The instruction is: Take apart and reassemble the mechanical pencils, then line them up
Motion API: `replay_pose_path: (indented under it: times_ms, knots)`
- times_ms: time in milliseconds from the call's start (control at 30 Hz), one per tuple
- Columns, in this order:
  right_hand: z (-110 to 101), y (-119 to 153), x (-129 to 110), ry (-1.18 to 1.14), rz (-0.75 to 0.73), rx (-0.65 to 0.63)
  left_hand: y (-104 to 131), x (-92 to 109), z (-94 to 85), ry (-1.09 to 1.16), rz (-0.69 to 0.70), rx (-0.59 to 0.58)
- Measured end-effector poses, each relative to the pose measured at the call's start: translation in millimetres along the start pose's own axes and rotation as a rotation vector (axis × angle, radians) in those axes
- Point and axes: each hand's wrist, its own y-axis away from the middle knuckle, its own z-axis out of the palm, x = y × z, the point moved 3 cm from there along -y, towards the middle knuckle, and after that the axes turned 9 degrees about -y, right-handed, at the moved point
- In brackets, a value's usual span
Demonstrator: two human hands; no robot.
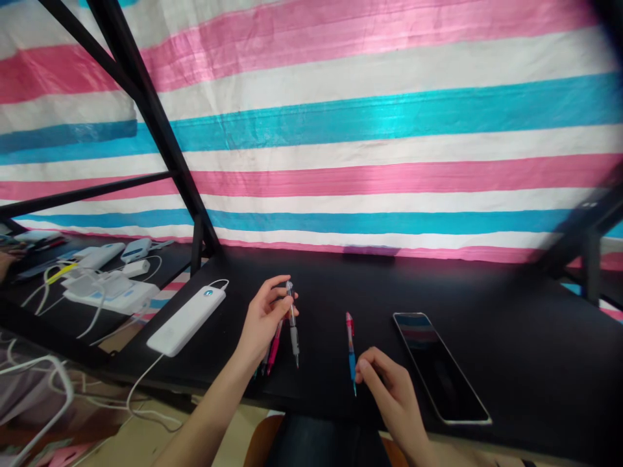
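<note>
In the head view my left hand (pixel 267 311) grips a clear pen with a grey grip (pixel 293 327) between thumb and fingers, its tip pointing toward me. Partly hidden below that hand, a pink pen (pixel 275 348) lies on the black desk beside some darker pens. My right hand (pixel 389 386) is curled, with thumb and forefinger closed at the lower part of a pen with a red top and blue grip (pixel 351 353). This pen also points its tip toward me. To the right of my right hand lies a smartphone (pixel 440 370) with a dark screen.
A white power bank (pixel 187 321) with a cable lies on the black desk (pixel 530 337) at the left. Beyond a black metal frame (pixel 160 130), another desk carries white chargers and tangled cables (pixel 111 292). A striped sheet (pixel 389 130) hangs behind.
</note>
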Motion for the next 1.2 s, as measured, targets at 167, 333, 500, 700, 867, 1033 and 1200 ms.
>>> replay_pose_path:
  times_ms: [167, 333, 500, 700, 867, 1033, 1200]
  knots:
    - [1.0, 1.1, -0.8, 0.0, -0.012, 0.005, -9.5, -2.8, -6.2, -0.06, 0.002, -0.047]
    - [0.7, 0.7, 1.5, 0.006, -0.003, 0.002, -12.7, -5.0, -5.0, -0.08, -0.032, -0.077]
    - [-0.5, -0.3, 2.1, 0.009, -0.012, 0.001, -14.1, -3.6, -1.8, -0.09, 0.007, -0.11]
    - [-0.7, -0.2, 3.2, 0.0, -0.016, 0.006, -14.9, -4.1, -2.1, -0.112, -0.007, -0.121]
    - [-0.4, -1.4, 2.8, -0.003, -0.017, 0.018, -16.3, -6.1, -7.7, -0.179, 0.022, -0.122]
    - [0.0, -1.3, 1.9, -0.005, -0.012, 0.01, -20.7, -14.9, -10.5, -0.345, 0.052, -0.173]
    - [-0.5, 1.0, 2.1, -0.016, -0.016, 0.016, -24.9, -22.8, -8.5, -0.869, 0.194, -0.223]
